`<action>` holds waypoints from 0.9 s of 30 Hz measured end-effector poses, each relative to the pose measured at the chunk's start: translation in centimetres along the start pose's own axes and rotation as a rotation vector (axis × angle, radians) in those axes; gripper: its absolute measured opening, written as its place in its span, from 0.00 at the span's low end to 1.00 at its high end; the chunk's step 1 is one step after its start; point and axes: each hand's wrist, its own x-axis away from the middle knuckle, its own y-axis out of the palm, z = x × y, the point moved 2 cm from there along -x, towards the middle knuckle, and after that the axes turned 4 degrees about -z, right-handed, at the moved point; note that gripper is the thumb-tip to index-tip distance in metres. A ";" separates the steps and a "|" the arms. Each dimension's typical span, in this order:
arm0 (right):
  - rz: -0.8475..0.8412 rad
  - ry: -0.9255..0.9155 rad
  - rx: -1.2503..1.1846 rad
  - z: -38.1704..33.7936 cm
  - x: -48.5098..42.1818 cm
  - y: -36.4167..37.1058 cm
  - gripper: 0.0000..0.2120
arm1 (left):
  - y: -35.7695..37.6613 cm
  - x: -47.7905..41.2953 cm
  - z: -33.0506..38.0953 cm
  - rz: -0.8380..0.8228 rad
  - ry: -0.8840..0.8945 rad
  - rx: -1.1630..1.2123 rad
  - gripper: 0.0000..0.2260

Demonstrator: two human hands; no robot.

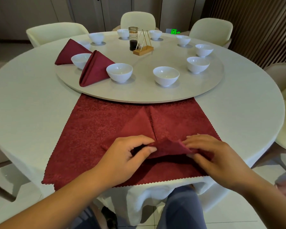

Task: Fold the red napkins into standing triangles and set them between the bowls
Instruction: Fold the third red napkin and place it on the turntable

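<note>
left hand [129, 156]: fingers [149, 150] curled, thumb and forefinger pinching left edge of the raised flap.
right hand [210, 154]: fingers [193, 138] curled over the flap's right edge, gripping the cloth.
flap [168, 147]: lifted corner of the working napkin, stretched between both sets of fingers, raised off the cloth below.
working napkin [155, 124]: red, partly folded; two triangular panels meeting at a centre seam just beyond the fingers, apex pointing away.
flat napkin [89, 129]: red, spread on the bench under both hands; zigzag near edge back by the wrists at the bench edge, far edge reaching under the turntable rim.
near standing napkin [96, 68]: upright triangle on the turntable, well beyond the left fingers, between near-left bowl [119, 72] and left bowl [80, 60].
far standing napkin [69, 52]: upright, further out and left, behind the left bowl; another bowl partly hidden behind it.
front bowl [166, 75]: white, straight out beyond the right fingers; more white bowls ringing the turntable edge.
turntable [147, 95]: pale round disc, well beyond both hands.
jar [133, 38]: glass, dark contents low down, far out at centre.
wire stand [143, 50]: wooden base, gold wire, just beside the jar.
bench [31, 104]: round, pale cloth draped over the edge.
chairs [137, 19]: pale, round the far side.
</note>
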 end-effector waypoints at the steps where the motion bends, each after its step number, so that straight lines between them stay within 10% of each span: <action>1: 0.017 0.007 -0.020 -0.1 -0.2 0.0 0.10 | -0.2 0.2 0.2 0.004 0.001 0.015 0.05; 10: -0.095 0.118 -0.154 -2.0 -1.7 -0.4 0.07 | -3.9 1.8 -1.4 -0.227 -0.114 -0.193 0.04; 22: -0.318 0.450 -0.655 -2.5 -5.8 -0.2 0.07 | -7.1 -1.4 -3.4 -0.310 -0.486 0.232 0.03; 27: -0.198 0.490 -0.317 1.1 -11.1 1.5 0.10 | -7.9 -4.5 -8.0 -0.176 -0.613 0.007 0.14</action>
